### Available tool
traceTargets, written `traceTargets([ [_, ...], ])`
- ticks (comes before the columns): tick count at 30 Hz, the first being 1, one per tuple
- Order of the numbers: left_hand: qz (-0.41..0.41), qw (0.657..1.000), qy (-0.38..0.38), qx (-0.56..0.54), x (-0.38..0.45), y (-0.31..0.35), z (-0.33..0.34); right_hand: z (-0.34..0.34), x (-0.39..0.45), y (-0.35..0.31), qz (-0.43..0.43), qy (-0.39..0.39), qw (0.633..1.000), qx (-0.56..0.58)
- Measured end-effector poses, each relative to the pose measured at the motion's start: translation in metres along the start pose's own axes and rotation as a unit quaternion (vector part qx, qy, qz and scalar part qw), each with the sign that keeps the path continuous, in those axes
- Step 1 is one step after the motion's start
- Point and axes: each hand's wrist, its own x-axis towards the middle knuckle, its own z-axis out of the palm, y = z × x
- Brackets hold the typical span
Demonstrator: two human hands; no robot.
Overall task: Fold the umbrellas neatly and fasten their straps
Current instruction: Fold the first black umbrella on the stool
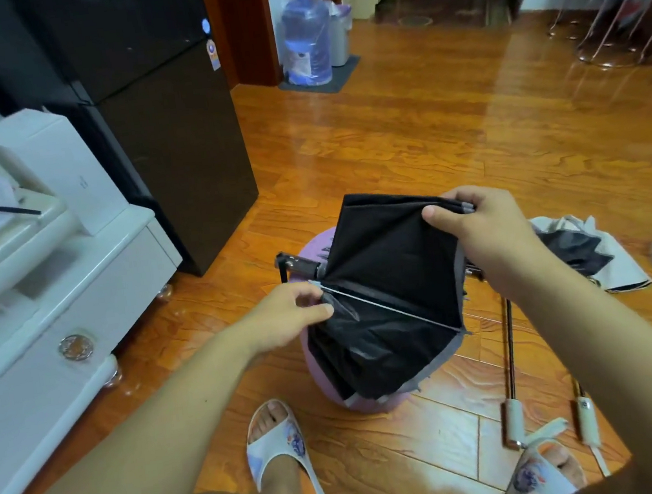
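Head view: both hands (381,273) pinch the black umbrella (388,296) between them.

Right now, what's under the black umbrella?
A lilac round stool shows below the black umbrella, which the left hand and right hand hold by its ribs. Its top is mostly covered.

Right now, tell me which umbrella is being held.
The black umbrella over the purple stool, gripped by both hands. The other umbrellas lie untouched on the floor.
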Motion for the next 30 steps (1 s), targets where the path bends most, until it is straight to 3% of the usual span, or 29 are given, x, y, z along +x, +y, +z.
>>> traceTargets([
  [3, 0.045, 0.997, 0.049, -0.044, 0.003, 0.009, -0.003, -0.001, 0.009, -0.005, 0.002, 0.025, 1.0, 0.005],
  [7, 0.055, 0.991, -0.02, -0.117, -0.006, 0.015, -0.005, -0.004, 0.021, -0.005, 0.007, 0.049, 0.999, -0.009],
  [12, 0.038, 0.999, 0.019, 0.011, -0.013, 0.008, -0.004, -0.007, 0.031, -0.01, -0.013, 0.066, 0.998, -0.015],
  [15, -0.046, 0.998, -0.049, -0.008, -0.018, 0.003, -0.003, -0.007, 0.035, -0.013, -0.018, 0.07, 0.997, -0.007],
  [17, -0.071, 0.988, -0.118, 0.067, -0.025, -0.001, -0.004, -0.004, 0.035, -0.014, -0.023, 0.065, 0.997, -0.017],
  [19, -0.064, 0.977, -0.136, 0.152, -0.028, -0.003, -0.009, -0.001, 0.035, -0.014, -0.03, 0.065, 0.997, -0.031],
  [23, -0.034, 0.991, -0.114, 0.065, -0.037, 0.007, -0.023, -0.002, 0.034, -0.015, -0.034, 0.078, 0.995, -0.046],
  [25, -0.037, 0.992, -0.097, 0.073, -0.043, 0.011, -0.026, -0.002, 0.034, -0.013, -0.035, 0.082, 0.995, -0.053],
  [28, -0.107, 0.99, -0.047, 0.082, -0.049, 0.004, -0.018, 0.001, 0.033, -0.012, -0.039, 0.088, 0.994, -0.058],
  [30, -0.186, 0.981, -0.055, -0.022, -0.057, -0.001, -0.005, 0.003, 0.03, -0.013, -0.042, 0.081, 0.994, -0.065],
])
